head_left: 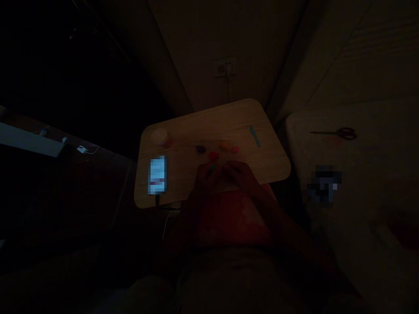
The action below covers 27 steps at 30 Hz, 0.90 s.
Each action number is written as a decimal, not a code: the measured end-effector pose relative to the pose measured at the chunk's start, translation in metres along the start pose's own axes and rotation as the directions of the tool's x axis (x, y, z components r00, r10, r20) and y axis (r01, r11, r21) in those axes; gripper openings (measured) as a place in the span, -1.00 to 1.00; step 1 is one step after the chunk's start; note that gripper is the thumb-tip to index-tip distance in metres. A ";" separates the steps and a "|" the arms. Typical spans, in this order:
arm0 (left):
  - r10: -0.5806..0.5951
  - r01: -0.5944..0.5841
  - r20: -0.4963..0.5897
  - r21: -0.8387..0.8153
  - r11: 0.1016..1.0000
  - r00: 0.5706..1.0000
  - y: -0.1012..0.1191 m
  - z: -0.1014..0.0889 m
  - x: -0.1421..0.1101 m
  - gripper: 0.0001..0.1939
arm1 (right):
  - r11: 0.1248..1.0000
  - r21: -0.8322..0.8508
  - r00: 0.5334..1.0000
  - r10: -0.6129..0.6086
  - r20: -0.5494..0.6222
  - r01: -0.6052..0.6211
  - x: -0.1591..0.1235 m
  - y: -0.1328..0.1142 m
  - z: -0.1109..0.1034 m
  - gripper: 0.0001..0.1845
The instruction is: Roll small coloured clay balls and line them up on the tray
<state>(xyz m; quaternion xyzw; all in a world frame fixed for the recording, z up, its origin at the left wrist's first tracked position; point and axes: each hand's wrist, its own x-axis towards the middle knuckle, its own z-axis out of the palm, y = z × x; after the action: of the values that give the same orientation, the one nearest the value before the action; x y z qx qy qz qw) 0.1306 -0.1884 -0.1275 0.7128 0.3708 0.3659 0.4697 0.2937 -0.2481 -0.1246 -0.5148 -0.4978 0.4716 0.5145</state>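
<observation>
In the dim light my left hand (205, 175) is closed at the near edge of the small table, with a small green lump (213, 167) of what looks like modelling clay at its fingertips. Close beside it, my right hand (236, 171) has its fingers bent inward; whatever they pinch is hidden in shadow. Just beyond the hands lie a red lump (214, 155), a purple lump (200, 149), an orange lump (224, 146) and a pink lump (235, 149). A flat teal tool (255, 136), knife-like in shape, rests farther right.
A lidded jar (161, 137) stands at the table's (203, 124) left, behind a lit phone (157, 175) with a cable. A wall socket (224, 67) holds a plug. Scissors (337, 133) and a blurred dark object (324, 185) lie on the pale surface to the right.
</observation>
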 end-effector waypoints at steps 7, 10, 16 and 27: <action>-0.030 0.031 0.005 -0.019 0.999 1.000 0.006 0.001 0.001 -0.45 | 0.999 -0.044 1.000 0.000 0.005 0.000 0.001 -0.001 -0.001 -0.52; -0.030 0.030 0.006 -0.001 1.000 1.000 0.005 0.001 0.001 -0.47 | 0.999 -0.043 1.000 -0.008 0.003 0.009 0.001 0.000 0.000 -0.52; -0.028 0.028 -0.003 0.000 1.000 1.000 0.000 0.001 0.002 -0.47 | 1.000 -0.015 1.000 0.001 0.001 -0.001 0.001 0.002 0.001 -0.56; -0.019 0.019 -0.033 0.008 1.000 0.999 0.006 0.002 0.002 -0.47 | 1.000 -0.027 1.000 -0.008 0.005 0.008 0.001 0.000 0.001 -0.55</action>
<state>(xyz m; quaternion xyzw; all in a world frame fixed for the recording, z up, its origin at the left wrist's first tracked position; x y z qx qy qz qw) 0.1344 -0.1888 -0.1221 0.7050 0.3867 0.3716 0.4641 0.2929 -0.2468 -0.1247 -0.5187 -0.5075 0.4639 0.5081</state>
